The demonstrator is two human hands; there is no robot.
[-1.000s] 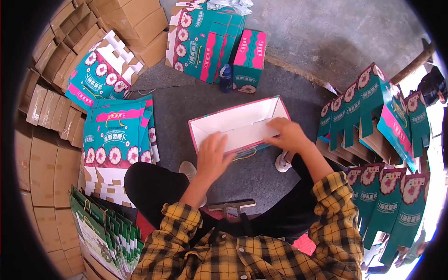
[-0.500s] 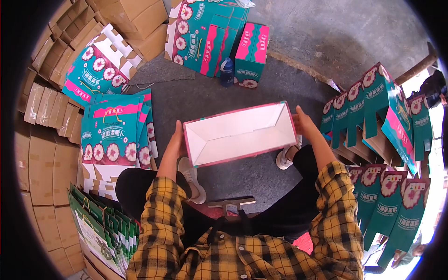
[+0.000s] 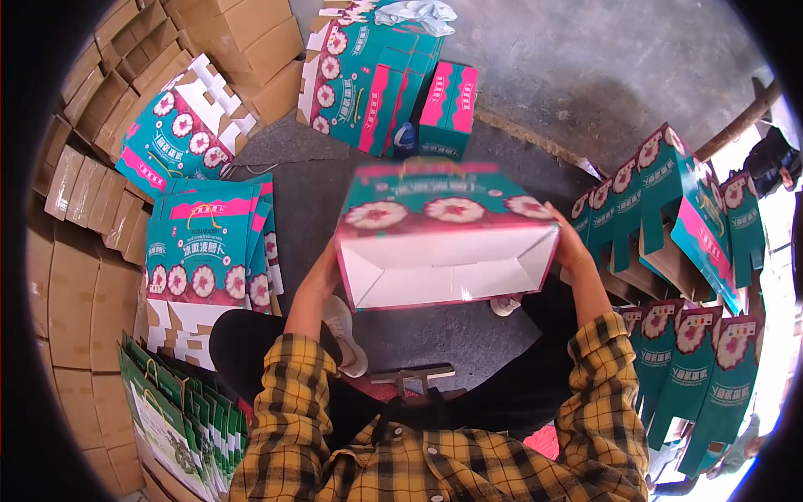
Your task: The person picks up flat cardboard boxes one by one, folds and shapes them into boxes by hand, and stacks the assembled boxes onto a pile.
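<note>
Between my two hands is a teal, pink and purple printed carton, tilted so its white base faces me. Its upper end is blurred by motion, and a handle shows faintly there. My left hand presses against the carton's left side, its fingers partly hidden behind it. On the opposite side, my right hand grips near the lower right corner, with fingers along the edge. The carton is held in the air over the dark floor, above my knees.
Flat printed cartons are stacked at left, near green bags and brown boxes. Ahead stand a finished-looking carton and a blue bottle. Several part-folded cartons line the right. A person's hand shows at far right.
The carton has tipped from showing just its white base to showing its printed side too. Both hands moved with it, slightly lower and to the right.
</note>
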